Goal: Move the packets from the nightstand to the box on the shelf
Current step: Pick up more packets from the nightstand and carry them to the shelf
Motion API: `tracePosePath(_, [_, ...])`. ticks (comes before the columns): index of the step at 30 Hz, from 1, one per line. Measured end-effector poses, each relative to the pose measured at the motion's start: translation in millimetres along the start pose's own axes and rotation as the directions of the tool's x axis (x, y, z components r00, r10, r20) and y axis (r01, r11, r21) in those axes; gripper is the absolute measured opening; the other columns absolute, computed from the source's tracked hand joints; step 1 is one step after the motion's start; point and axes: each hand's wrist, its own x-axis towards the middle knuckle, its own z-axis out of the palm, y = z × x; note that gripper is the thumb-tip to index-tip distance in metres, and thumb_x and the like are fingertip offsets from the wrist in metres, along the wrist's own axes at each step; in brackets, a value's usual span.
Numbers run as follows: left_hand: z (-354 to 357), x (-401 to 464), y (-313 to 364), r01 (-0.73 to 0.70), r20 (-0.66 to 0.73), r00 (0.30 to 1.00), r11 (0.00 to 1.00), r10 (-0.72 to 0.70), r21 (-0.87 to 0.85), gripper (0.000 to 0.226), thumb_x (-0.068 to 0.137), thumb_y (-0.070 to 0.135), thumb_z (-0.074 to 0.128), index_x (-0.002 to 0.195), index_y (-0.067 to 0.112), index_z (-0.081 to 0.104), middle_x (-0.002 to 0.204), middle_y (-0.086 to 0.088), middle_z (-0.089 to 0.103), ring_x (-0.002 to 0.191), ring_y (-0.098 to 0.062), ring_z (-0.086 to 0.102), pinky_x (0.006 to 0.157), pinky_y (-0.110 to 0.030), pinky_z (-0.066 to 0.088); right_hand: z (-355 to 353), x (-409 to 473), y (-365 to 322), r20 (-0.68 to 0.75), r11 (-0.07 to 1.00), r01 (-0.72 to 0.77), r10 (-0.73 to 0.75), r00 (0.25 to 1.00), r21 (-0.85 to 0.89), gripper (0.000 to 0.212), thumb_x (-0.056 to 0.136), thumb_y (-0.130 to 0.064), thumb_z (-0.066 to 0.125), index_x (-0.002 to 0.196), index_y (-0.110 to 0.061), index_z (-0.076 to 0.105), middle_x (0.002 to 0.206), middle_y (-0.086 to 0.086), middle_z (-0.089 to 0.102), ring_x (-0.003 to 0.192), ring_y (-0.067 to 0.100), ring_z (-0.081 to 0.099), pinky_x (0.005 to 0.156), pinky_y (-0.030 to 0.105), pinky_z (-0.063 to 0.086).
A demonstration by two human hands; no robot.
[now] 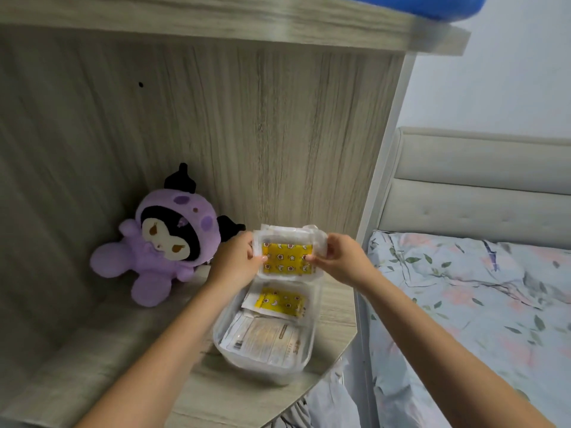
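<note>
Left of the box (262,364), a purple plush toy (160,248) sits on the shelf (92,350), leaving bare wood between them. The left hand (236,259) and right hand (338,257) pinch opposite side edges of a stack of packets (287,254), held upright just above the box's far end. More packets lie inside the clear box; their print is blurred. Right of the box, the shelf edge drops beside the bed (479,304).

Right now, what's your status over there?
Both hands, left hand and right hand, holding packet stack above clear box. Packets already inside. Plush toy beside, not blocking.
</note>
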Motion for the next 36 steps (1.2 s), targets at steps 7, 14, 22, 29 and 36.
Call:
tracePosePath(7, [20,11,-10,0.01,0.009,1.0,0.974,-0.013,0.225,0.011,0.087,0.024,0.062,0.08,0.016,0.058,0.087,-0.007,0.053,0.08,-0.029,0.054,0.063,-0.03,0.035,26,3,14,-0.016,0.903,0.05,-0.063,0.998,-0.426,0.032,0.085,-0.041,0.068,0.1,-0.014,0.065,0.091,0.004,0.063,0.1,0.029,0.055,0.073,0.033,0.034])
tracePosePath(14, [24,18,-13,-0.006,-0.057,0.998,0.977,0.018,0.213,0.003,0.087,0.017,0.062,0.088,0.016,0.065,0.087,-0.007,0.046,0.08,-0.03,0.053,0.062,-0.029,0.032,34,6,12,-0.063,0.843,0.09,-0.146,0.987,-0.53,0.034,0.092,-0.037,0.061,0.12,-0.019,0.063,0.104,0.003,0.067,0.108,0.024,0.049,0.079,0.034,0.028])
tracePosePath(22, [35,16,-8,-0.187,0.046,0.98,0.821,0.193,0.54,0.016,0.093,0.018,0.056,0.107,0.02,0.063,0.105,-0.001,0.064,0.11,-0.025,0.047,0.075,-0.033,0.023,31,17,7,0.078,0.807,0.077,-0.039,0.996,-0.586,0.029,0.091,-0.033,0.063,0.112,-0.013,0.067,0.101,0.007,0.067,0.101,0.029,0.057,0.078,0.033,0.028])
tracePosePath(29, [22,28,-5,-0.183,0.22,0.972,0.852,0.082,0.491,0.032,0.092,0.032,0.061,0.12,0.019,0.055,0.116,-0.013,0.053,0.107,-0.035,0.052,0.081,-0.034,0.038,18,32,2,0.249,0.818,0.108,0.044,0.968,-0.564,0.036,0.089,-0.037,0.066,0.113,-0.011,0.067,0.104,0.008,0.066,0.092,0.026,0.052,0.081,0.035,0.028])
tracePosePath(36, [25,33,-4,-0.238,0.199,0.967,0.833,0.157,0.499,0.034,0.089,0.03,0.065,0.12,0.02,0.053,0.118,-0.004,0.055,0.11,-0.027,0.052,0.077,-0.031,0.039,27,27,6,0.081,0.799,0.116,-0.084,0.993,-0.59,0.038,0.087,-0.037,0.067,0.121,-0.02,0.063,0.108,0.004,0.068,0.109,0.027,0.053,0.085,0.037,0.036])
